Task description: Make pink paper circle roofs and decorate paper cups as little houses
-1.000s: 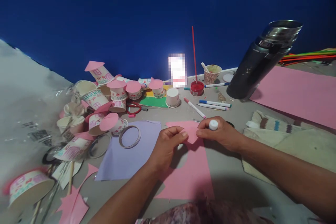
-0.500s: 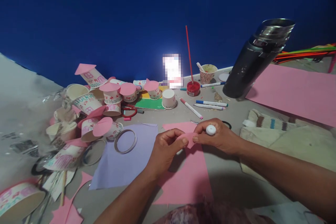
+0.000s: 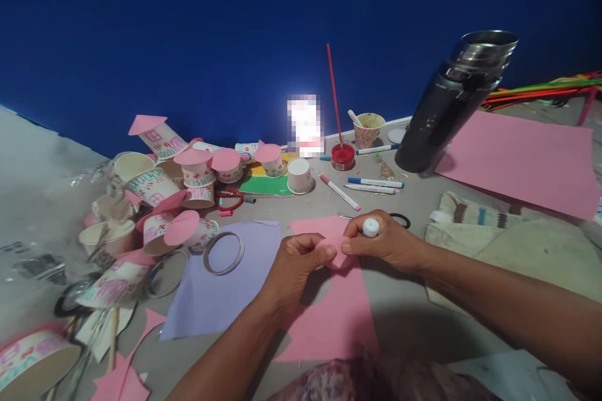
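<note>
Pinching pink cutout (image 3: 335, 258), left hand (image 3: 298, 263) and right hand (image 3: 389, 244), white object (image 3: 370, 227) in right, cups (image 3: 150, 185) leftward, flask (image 3: 442, 119) beyond

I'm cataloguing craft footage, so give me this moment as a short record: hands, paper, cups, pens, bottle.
Left hand: pinching one side of a small pink paper piece
Right hand: pinching the other side; a white round-ended object shows at this hand
Paper below: cut pink sheet
Paper at left: purple sheet, pale ring on it
Cups: decorated cups at left, many with pink paper tops
Pens: several markers beyond the hands
Bottle: dark bottle, right of the markers
</note>
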The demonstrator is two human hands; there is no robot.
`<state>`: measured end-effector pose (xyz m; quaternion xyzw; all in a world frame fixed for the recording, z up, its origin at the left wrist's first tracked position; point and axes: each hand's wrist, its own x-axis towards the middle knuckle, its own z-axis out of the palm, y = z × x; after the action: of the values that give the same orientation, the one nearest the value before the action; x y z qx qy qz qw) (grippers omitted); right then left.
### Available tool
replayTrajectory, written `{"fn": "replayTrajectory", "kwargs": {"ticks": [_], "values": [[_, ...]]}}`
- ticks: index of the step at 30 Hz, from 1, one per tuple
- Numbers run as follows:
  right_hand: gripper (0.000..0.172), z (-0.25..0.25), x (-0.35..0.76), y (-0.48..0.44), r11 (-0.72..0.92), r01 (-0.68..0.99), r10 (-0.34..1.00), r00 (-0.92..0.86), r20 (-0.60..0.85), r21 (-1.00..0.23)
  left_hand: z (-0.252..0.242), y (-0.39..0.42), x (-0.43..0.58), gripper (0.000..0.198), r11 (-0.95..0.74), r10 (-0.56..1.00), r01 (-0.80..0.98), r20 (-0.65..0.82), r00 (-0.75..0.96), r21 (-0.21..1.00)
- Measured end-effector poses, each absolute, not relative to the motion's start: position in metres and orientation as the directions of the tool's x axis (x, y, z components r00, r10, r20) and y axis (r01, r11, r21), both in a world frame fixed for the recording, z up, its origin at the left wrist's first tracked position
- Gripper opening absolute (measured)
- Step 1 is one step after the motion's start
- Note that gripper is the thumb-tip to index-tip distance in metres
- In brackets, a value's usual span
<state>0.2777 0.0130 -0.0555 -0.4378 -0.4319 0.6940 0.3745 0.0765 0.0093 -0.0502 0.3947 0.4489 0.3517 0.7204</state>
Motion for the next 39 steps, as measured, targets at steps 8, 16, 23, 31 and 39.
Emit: {"fn": "replayTrajectory", "kwargs": {"ticks": [8, 16, 23, 31, 39], "values": [[0.047, -0.062, 0.278, 0.019, -0.440, -0.319, 0.883, -0.325, -0.339, -0.839, -0.049, 0.013, 0.080, 0.027, 0.569, 0.811, -0.393, -0.413, 0.416, 0.722], [0.042, -0.066, 0.287, 0.030, -0.300, -0.268, 0.952, -0.145, -0.270, -0.915, -0.053, 0.023, 0.075, 0.027, 0.564, 0.822, -0.522, -0.496, 0.281, 0.640], [0.038, -0.055, 0.297, 0.036, 0.004, 0.129, 0.999, -0.033, -0.001, -0.992, -0.046, 0.024, 0.074, 0.024, 0.558, 0.828, -0.504, -0.486, 0.281, 0.659], [0.033, -0.047, 0.317, 0.046, 0.057, 0.373, 0.997, 0.025, 0.071, -0.926, -0.047, 0.023, 0.075, 0.023, 0.563, 0.827, -0.445, -0.481, 0.292, 0.697], [0.020, -0.038, 0.350, 0.108, -0.028, 0.674, 0.992, 0.108, 0.060, -0.738, -0.051, 0.020, 0.076, 0.027, 0.560, 0.827, -0.422, -0.452, 0.334, 0.713]]}}
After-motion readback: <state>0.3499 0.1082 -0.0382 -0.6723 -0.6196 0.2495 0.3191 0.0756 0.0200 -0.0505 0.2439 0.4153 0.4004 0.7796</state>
